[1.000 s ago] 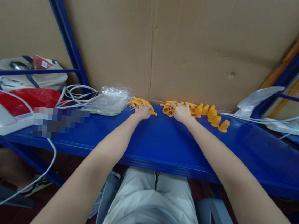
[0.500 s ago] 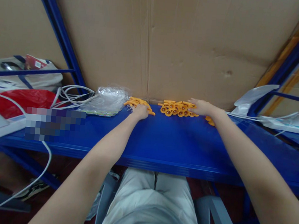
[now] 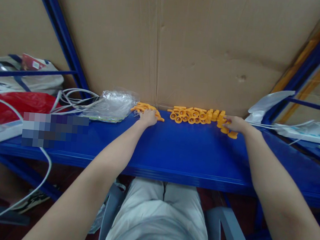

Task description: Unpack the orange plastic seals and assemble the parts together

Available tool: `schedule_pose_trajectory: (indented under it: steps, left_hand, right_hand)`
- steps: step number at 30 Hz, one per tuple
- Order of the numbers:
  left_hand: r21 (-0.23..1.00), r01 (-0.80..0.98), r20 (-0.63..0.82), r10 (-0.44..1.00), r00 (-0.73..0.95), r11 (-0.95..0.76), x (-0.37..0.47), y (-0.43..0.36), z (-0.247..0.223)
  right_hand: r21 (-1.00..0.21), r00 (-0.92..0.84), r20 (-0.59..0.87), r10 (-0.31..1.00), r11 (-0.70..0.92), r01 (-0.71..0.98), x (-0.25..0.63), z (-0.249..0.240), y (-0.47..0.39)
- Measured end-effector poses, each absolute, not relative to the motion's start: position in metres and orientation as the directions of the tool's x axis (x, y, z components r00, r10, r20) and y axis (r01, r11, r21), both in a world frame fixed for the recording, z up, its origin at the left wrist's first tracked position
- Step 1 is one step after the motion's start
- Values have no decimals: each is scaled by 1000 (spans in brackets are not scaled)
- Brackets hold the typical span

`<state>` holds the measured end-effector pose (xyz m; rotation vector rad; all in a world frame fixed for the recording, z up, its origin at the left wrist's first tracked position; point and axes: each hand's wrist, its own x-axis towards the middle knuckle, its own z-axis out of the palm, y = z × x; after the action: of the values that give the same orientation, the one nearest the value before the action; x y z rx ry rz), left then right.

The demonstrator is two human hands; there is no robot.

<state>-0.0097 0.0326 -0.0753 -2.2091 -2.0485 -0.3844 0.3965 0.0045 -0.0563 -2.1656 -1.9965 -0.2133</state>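
On the blue table, my left hand (image 3: 148, 118) rests over a small pile of orange plastic pieces (image 3: 143, 106), its fingers curled down among them; what they hold is hidden. Small shiny metal bits (image 3: 136, 113) show beside that hand. To its right, a stacked row of orange funnel-shaped plastic pieces (image 3: 185, 118) lies against the cardboard, wide round ends facing me. My right hand (image 3: 236, 124) is at the right end of this row, fingertips closed on an orange funnel-shaped piece (image 3: 220, 121). More of these pieces (image 3: 232, 135) lie just below the right hand.
A clear plastic bag (image 3: 113, 106) and white cables (image 3: 78, 98) lie left of the pile. Further left are a red bag (image 3: 29, 103) and a white power strip (image 3: 0, 134). Cardboard (image 3: 197, 45) closes the back; a blue post (image 3: 307, 69) stands at right.
My right hand has moved right along the row to its far end, uncovering upright orange pieces there. My left hand stays at its pile. The view has shifted slightly.
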Motion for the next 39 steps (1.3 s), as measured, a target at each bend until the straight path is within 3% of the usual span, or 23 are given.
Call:
schedule_pose_trajectory:
  steps: [14, 24, 32, 39]
  left_hand:
    - [274, 953, 363, 931, 21, -128, -11, 31, -75]
    - [429, 838, 687, 724, -61, -336, -3, 23, -63]
    - [433, 807, 699, 715, -19, -402, 0, 22, -61]
    - [412, 831, 637, 770, 30, -373, 5, 9, -55]
  right_hand:
    - [-65, 241, 316, 918, -233, 970, 376, -62, -5]
    - [-95, 215, 427, 878, -193, 977, 362, -53, -14]
    - [-97, 121, 486, 866, -84, 992, 335, -41, -21]
    - [-108, -144, 387, 911, 200, 974, 318, -46, -17]
